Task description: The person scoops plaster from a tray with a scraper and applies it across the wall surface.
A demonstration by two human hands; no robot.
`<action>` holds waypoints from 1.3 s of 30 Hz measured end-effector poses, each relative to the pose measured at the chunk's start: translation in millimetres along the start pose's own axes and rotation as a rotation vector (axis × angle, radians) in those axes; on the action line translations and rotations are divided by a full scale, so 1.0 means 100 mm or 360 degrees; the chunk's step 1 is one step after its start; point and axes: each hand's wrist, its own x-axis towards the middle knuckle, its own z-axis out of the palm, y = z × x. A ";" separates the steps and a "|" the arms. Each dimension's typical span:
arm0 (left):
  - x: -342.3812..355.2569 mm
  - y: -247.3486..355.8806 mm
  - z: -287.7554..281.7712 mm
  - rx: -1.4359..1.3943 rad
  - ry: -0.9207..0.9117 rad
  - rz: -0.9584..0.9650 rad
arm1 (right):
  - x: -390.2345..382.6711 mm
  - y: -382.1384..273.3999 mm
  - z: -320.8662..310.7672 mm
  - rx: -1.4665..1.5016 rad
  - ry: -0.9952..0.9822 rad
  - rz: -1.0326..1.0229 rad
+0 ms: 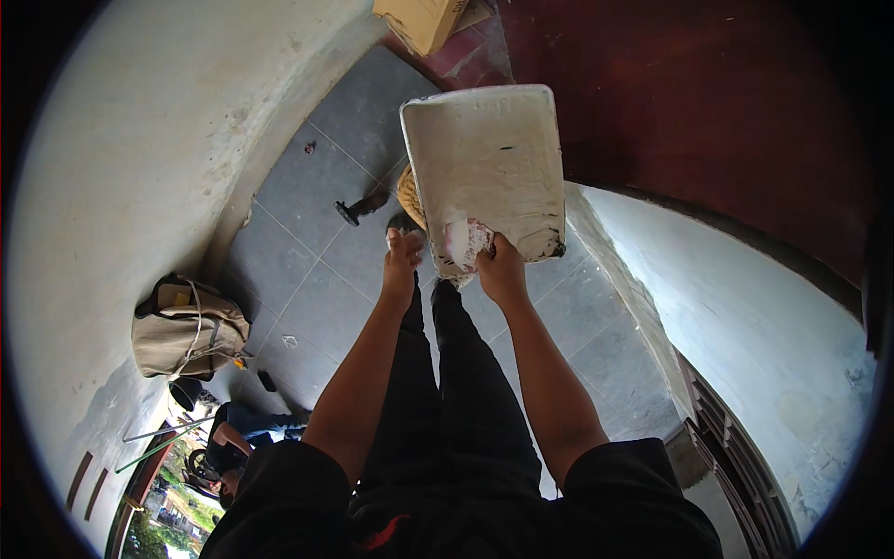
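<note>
A cream-white paint tray (494, 149), smeared and with dark marks at its near corners, lies in front of me. Over its near end, my right hand (501, 270) grips a crumpled white-and-pinkish wad (468, 244), perhaps cloth or paper; its exact kind is unclear. Just left of the tray's near corner is my left hand (402, 261), fingers loosely bent and apart, with whitish smears on them. I make out no object in it. Part of a yellow-brown woven thing (410, 197) shows from under the tray's left side; the rest is hidden.
A dark object with a broad end (358, 207) lies on the grey floor tiles (289, 210). Against the left wall leans a tan bag (189, 328). At the far end sits a cardboard box (419, 23); a dark red surface (689, 102) spans the right. Another person (237, 438) is at lower left.
</note>
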 end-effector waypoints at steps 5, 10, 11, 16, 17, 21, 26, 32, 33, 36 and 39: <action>0.04 -0.01 0.02 0.0045 -0.0046 -0.0023 | 0.09 0.08 0.12 -0.0047 0.0024 -0.0061; 0.08 0.02 -0.02 0.0061 -0.0113 -0.0072 | 0.16 0.08 0.16 -0.0061 0.0050 -0.0067; 0.08 0.04 -0.02 0.0057 -0.0122 -0.0079 | 0.16 0.09 0.16 -0.0056 0.0054 -0.0063; 0.08 0.13 0.00 0.0098 -0.0192 -0.0126 | 0.18 0.11 0.18 -0.0081 0.0011 0.0005; 0.08 0.14 -0.01 0.0095 -0.0195 -0.0142 | 0.18 0.10 0.19 -0.0078 0.0009 0.0002; 0.08 0.15 0.00 0.0084 -0.0205 -0.0154 | 0.21 0.13 0.23 -0.0041 0.0006 -0.0011; 0.07 0.20 -0.04 0.0122 -0.0251 -0.0169 | 0.23 0.08 0.30 -0.0004 0.0076 -0.0064; 0.05 0.20 0.00 0.0122 -0.0260 -0.0178 | 0.34 0.13 0.30 -0.0038 0.0009 -0.0032; 0.05 0.19 -0.01 0.0123 -0.0254 -0.0177 | 0.35 0.12 0.29 -0.0013 -0.0003 -0.0044; 0.07 0.17 -0.04 0.0112 -0.0236 -0.0191 | 0.39 0.11 0.27 0.0046 -0.0044 -0.0040; 0.08 0.17 -0.05 0.0132 -0.0289 -0.0171 | 0.44 0.16 0.25 0.0122 -0.0096 -0.0017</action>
